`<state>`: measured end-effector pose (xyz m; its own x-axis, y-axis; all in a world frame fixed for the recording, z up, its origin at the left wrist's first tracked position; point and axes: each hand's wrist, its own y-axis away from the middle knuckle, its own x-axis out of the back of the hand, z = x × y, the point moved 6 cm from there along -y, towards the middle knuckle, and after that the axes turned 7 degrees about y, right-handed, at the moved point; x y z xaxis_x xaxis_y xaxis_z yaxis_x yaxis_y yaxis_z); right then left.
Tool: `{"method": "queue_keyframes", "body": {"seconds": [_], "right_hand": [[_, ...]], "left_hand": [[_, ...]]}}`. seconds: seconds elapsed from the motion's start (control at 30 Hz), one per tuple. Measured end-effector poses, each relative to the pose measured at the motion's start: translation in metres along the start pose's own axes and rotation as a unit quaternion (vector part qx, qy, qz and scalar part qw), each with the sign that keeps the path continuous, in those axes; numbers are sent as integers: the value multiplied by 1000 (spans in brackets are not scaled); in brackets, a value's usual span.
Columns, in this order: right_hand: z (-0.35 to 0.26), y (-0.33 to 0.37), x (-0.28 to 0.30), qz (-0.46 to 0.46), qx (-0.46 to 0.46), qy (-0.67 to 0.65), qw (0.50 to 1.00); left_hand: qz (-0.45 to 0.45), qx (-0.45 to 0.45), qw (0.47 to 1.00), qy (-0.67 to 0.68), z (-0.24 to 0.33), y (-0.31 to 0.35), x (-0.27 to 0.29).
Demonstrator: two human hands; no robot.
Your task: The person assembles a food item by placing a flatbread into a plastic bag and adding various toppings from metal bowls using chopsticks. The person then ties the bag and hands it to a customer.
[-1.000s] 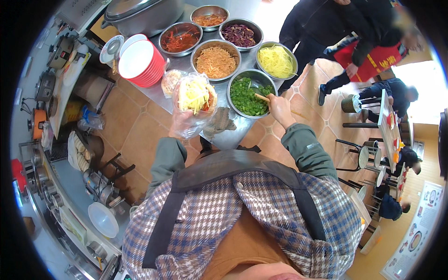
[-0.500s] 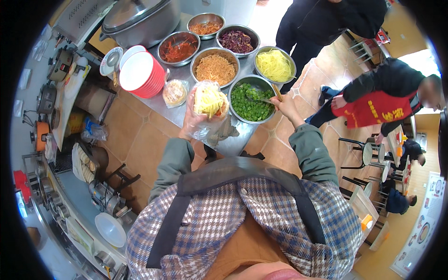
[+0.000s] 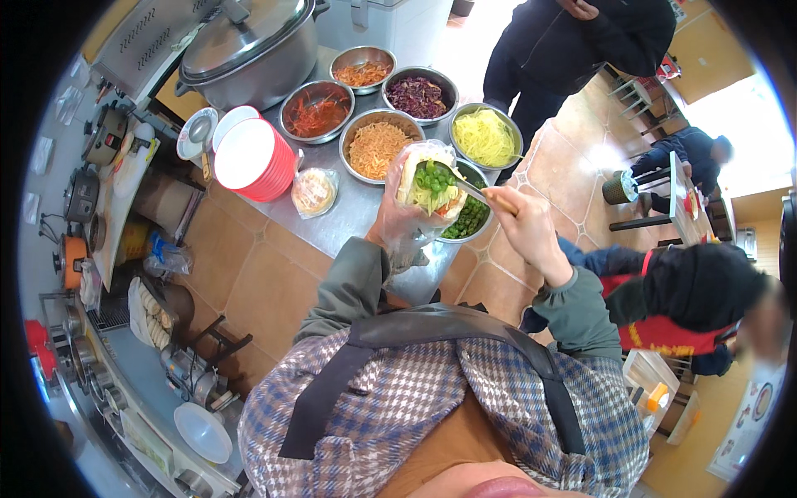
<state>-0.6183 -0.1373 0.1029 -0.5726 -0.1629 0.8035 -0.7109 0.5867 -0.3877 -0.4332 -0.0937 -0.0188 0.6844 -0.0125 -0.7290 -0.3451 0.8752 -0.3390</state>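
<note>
My left hand point(image 3: 388, 222) is closed round a filled flatbread point(image 3: 408, 184) in a clear plastic bag, its open side up. Pale yellow shreds and chopped green pieces show in it. A spoon point(image 3: 475, 192) with a wooden handle is gripped in my right hand point(image 3: 531, 232), its head at the flatbread's opening with chopped greens on it. Partly hidden behind the flatbread is a steel bowl of chopped greens point(image 3: 471, 221). Beyond stand bowls of yellow shreds point(image 3: 485, 137), light brown shreds point(image 3: 378, 149) and purple shreds point(image 3: 419, 91).
On the steel table point(image 3: 303, 228) are a bagged flatbread point(image 3: 314, 192), a stack of red-and-white bowls point(image 3: 249, 158), a bowl of red shreds point(image 3: 314, 112), a bowl of orange shreds point(image 3: 361, 73) and a large lidded pot point(image 3: 257, 62). A person in dark clothes point(image 3: 581, 41) stands beyond; another in red point(image 3: 664, 307) is at right.
The spoon has come out of the greens bowl and over the flatbread, bringing chopped greens. My left hand has moved right with the flatbread. The person in red has come nearer on the right.
</note>
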Motion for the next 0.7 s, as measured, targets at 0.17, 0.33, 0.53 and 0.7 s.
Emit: {"method": "queue_keyframes", "body": {"seconds": [0.17,0.33,0.53,0.7], "right_hand": [[-39,16,16,86,151,194,965],[-49,17,20,104,195,256,941],[22,29,26,156,-53,78,983],[107,55,-80,28,-104,103,989]], "left_hand": [[-16,23,1000,-3,13,-9,-31],[-8,31,999,-24,25,-9,-44],[0,76,995,65,31,-1,-48],[6,95,991,91,47,13,-27]]}}
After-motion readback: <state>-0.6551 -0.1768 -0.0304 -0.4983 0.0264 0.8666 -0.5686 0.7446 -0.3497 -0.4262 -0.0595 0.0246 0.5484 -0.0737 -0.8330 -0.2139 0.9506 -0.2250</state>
